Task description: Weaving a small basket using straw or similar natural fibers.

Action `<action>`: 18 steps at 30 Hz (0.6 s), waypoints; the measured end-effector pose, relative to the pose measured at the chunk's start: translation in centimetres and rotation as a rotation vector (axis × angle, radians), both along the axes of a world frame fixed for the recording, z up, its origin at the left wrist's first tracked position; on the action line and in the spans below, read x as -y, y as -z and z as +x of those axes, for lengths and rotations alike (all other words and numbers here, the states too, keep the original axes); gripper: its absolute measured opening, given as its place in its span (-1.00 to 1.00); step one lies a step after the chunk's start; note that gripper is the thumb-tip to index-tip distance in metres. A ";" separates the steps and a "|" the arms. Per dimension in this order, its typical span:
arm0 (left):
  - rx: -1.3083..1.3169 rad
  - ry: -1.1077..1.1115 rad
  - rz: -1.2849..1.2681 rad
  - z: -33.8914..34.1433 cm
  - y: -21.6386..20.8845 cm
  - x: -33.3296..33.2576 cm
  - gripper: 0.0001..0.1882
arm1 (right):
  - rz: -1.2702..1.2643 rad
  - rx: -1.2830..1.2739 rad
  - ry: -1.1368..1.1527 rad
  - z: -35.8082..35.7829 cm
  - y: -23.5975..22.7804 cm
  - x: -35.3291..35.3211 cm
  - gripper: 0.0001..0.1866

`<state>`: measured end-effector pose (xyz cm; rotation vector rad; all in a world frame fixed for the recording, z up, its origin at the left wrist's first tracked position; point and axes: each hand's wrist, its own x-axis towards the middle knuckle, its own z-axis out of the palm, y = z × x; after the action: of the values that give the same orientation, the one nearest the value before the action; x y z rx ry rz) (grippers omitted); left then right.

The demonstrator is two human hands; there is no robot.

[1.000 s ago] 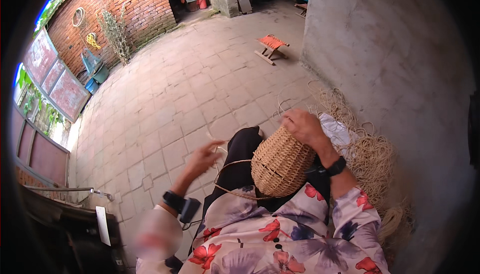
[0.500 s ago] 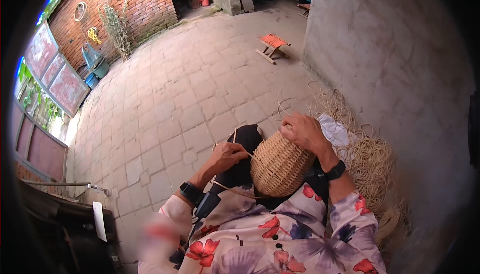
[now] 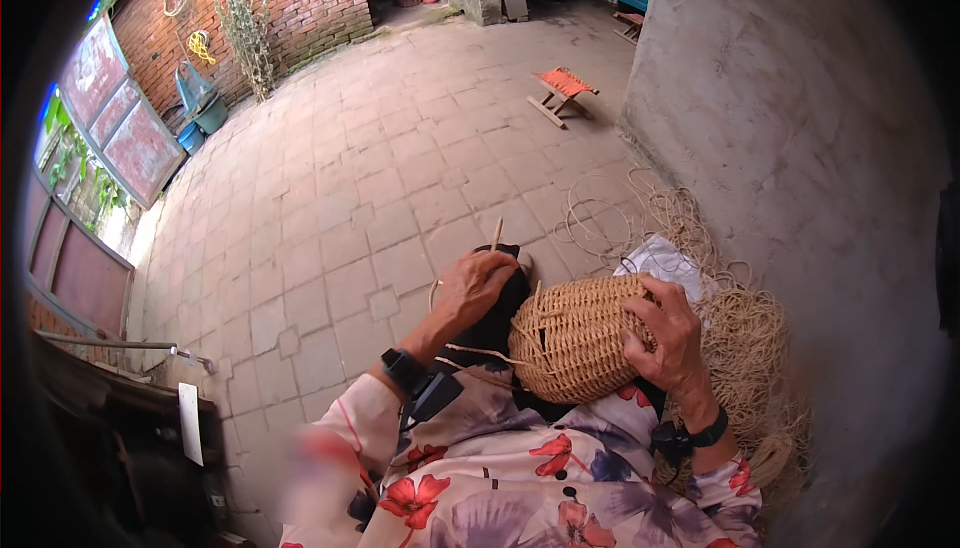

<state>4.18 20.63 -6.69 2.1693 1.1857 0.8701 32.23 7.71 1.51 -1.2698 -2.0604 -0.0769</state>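
A woven straw-coloured basket [image 3: 580, 338] lies tilted on my lap, its weave in tight twisted rows with a dark gap on the left side. My right hand [image 3: 672, 343] grips its right end, thumb and fingers spread over the weave. Just up and left of the basket, my left hand [image 3: 472, 290] is closed, apart from the weave. A short tan stick-like piece [image 3: 497, 234] pokes up out of its fingers; its kind I cannot make out. Loose cord strands [image 3: 480, 352] run from the basket's left side toward my left wrist.
A heap of tan cord [image 3: 745, 348] lies on the right by the grey wall [image 3: 780, 128], with a white sheet [image 3: 662, 263] beside it. A folding stool [image 3: 563, 88] with an orange seat stands ahead on the paving. Metal gate panels [image 3: 125, 128] are at left.
The basket has turned onto its side, and my right hand has shifted from its top to its right end. My left hand has moved up, with the stick-like piece now showing.
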 end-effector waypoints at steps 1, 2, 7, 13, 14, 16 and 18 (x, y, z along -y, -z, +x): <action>0.010 0.056 0.200 0.9 0.6 -0.6 -0.72 | 0.008 -0.015 0.005 0.1 0.0 0.2 -0.62; 0.013 0.057 0.198 1.9 0.9 -0.5 -0.72 | 0.017 -0.032 0.008 0.3 0.2 0.4 -0.61; 0.524 0.186 -0.548 4.5 2.5 1.5 -0.63 | -0.010 -0.193 -0.006 1.7 1.8 1.2 -0.57; 0.423 -0.154 -0.432 5.0 -0.9 6.5 -0.59 | -0.092 -0.854 0.196 1.3 5.2 -0.5 -0.61; 0.455 -0.201 -0.428 5.2 -0.6 7.1 -0.63 | -0.138 -0.913 0.124 1.6 5.0 -1.5 -0.63; 0.412 -0.195 -0.353 5.2 -0.7 8.0 -0.65 | -0.197 -0.953 -0.012 2.1 4.3 -3.4 -0.69; 0.385 -0.196 -0.353 4.7 0.0 8.9 -0.66 | -0.305 -0.813 0.050 2.0 3.8 -4.6 -0.69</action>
<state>8.90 11.76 -6.64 1.5425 1.2539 1.0161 34.27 12.26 -2.31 -1.2444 -1.3576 0.6496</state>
